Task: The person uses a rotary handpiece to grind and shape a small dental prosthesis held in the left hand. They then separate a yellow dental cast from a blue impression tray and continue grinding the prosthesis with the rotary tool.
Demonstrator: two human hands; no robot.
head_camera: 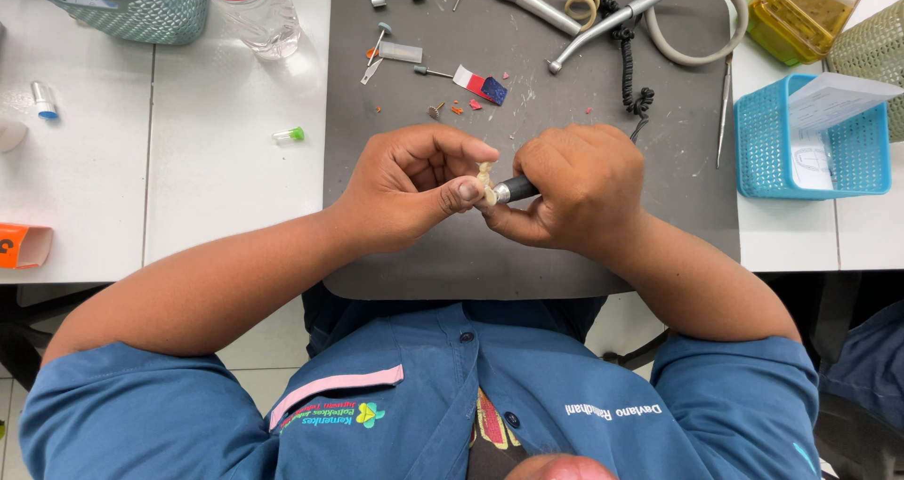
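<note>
We pinch a small cream-coloured piece (486, 181) between the thumb and curled fingers of our left hand (414, 190), held just above the near part of the grey mat (527, 85). Our right hand (574, 193) wraps tightly round a black-and-silver handpiece (513, 190), its tip touching the piece. Farther off lie small burs (433, 71), a coiled black cord (629, 66), and a blue basket (812, 151) to the right.

I'm seeing bare grey mat (452, 254) lying open beneath both hands. Ahead, loose burs (431, 71), a coiled black cord (629, 66) and hose (702, 28) are crowding the way; a blue basket (810, 151) is blocking the right.
</note>
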